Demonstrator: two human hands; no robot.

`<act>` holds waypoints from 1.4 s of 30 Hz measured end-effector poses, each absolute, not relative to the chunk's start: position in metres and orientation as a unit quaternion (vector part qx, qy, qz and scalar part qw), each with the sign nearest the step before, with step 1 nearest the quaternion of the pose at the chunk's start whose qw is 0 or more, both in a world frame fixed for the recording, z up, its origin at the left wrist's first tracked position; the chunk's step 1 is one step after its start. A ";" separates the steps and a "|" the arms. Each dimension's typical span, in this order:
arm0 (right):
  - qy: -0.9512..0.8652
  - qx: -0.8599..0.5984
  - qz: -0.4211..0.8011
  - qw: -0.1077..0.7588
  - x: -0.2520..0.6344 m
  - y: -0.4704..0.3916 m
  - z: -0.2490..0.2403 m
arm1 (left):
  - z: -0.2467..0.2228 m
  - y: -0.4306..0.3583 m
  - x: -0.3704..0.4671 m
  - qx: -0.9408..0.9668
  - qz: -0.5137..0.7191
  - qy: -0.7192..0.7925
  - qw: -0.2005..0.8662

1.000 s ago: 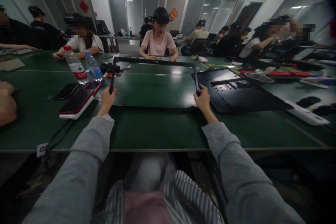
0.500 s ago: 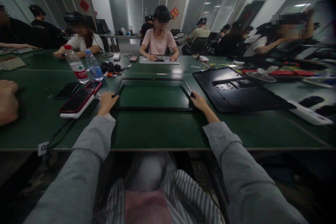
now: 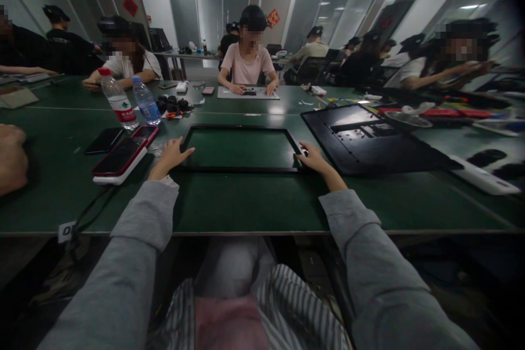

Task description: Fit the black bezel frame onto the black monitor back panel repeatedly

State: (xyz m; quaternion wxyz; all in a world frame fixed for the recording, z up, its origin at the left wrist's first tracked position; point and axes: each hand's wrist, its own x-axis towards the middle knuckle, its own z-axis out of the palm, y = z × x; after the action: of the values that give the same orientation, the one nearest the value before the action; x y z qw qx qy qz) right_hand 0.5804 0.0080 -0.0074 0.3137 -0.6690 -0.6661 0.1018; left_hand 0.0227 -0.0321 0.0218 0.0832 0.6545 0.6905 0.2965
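A thin black rectangular bezel frame (image 3: 246, 169) lies on the green table in front of me, the tabletop showing through its opening. At its left side is my left hand (image 3: 169, 157), open, with thumb and fingers spread and the thumb reaching over the frame's edge. My right hand (image 3: 315, 158) rests at the opposite side, its thumb and index finger apart around the edge; a small pale spot shows between them, too small to make out. To the right of the frame lies a large black monitor back cover (image 3: 369, 147), inner side up.
Left of the frame are a red-edged phone (image 3: 118, 157) on a white block, a dark phone (image 3: 104, 141) and two water bottles (image 3: 123, 109) (image 3: 146, 103). A white bar-shaped device (image 3: 484, 176) lies at right. Another person's hand (image 3: 11, 156) rests at far left; a person (image 3: 248, 60) sits opposite.
The frame has gone from being gripped at both sides to lying flat. My left fingers have opened and spread, and my right fingers have loosened at the edge.
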 end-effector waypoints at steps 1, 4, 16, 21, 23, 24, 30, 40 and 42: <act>-0.670 -0.665 0.098 0.315 0.579 0.007 -0.008 | 0.025 -0.035 0.025 0.672 0.278 0.680 0.096; -0.664 -0.666 0.085 0.329 0.575 0.006 -0.010 | 0.033 -0.046 0.031 0.718 0.209 0.650 0.133; -0.587 -0.707 0.056 0.389 0.568 0.004 -0.007 | 0.034 -0.059 0.053 0.766 0.246 0.579 0.129; -0.588 -0.714 0.053 0.376 0.566 0.003 -0.003 | 0.029 -0.055 0.058 0.728 0.277 0.619 0.103; -0.582 -0.715 0.062 0.383 0.566 -0.001 0.007 | 0.028 -0.052 0.058 0.716 0.301 0.619 0.120; -0.567 -0.721 0.051 0.394 0.568 -0.004 0.013 | 0.027 -0.051 0.057 0.708 0.317 0.618 0.129; -0.286 -0.753 -0.150 0.573 0.632 -0.048 0.054 | 0.024 -0.041 0.051 0.651 0.393 0.629 0.161; -0.113 -0.794 0.052 0.595 0.689 -0.038 0.027 | 0.046 -0.053 0.061 0.505 0.523 0.631 0.271; -0.129 -0.816 0.047 0.562 0.684 -0.034 0.027 | 0.048 -0.055 0.062 0.487 0.540 0.625 0.284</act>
State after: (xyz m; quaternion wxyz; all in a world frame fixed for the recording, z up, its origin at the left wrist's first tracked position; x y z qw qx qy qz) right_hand 0.6843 -0.0342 0.0268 0.5622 -0.8155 -0.1291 0.0465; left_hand 0.0620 -0.0548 0.0480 0.2840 0.4871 0.6253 0.5395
